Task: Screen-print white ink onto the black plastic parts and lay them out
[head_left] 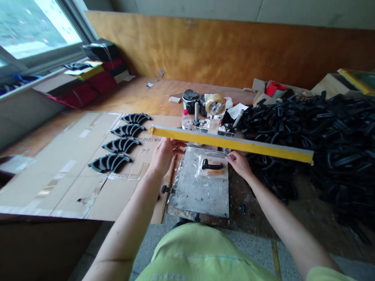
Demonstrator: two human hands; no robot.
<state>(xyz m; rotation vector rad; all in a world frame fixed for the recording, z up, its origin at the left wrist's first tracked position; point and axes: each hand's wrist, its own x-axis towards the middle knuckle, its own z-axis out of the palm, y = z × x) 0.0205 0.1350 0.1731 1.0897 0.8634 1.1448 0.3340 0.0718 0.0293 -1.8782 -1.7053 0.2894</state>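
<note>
A long yellow bar [231, 143] with a grey upper edge spans the view above the metal plate [200, 197]. Just below the bar's left part is my left hand [163, 156], its fingers partly hidden behind the bar, so its grip cannot be made out. My right hand [238, 162] is at the plate's upper right corner, thumb and fingers pinched together; what they hold is too small to name. Between the hands, a black curved part [212, 165] lies in a pale holder on the plate, touched by neither hand.
Four rows of black curved parts [110, 163] lie on cardboard [72, 152] at left. A large heap of black parts [287, 124] covers the right side. Behind the plate stand a dark jar [190, 101], a red-capped bottle [186, 120] and a tape roll [215, 104].
</note>
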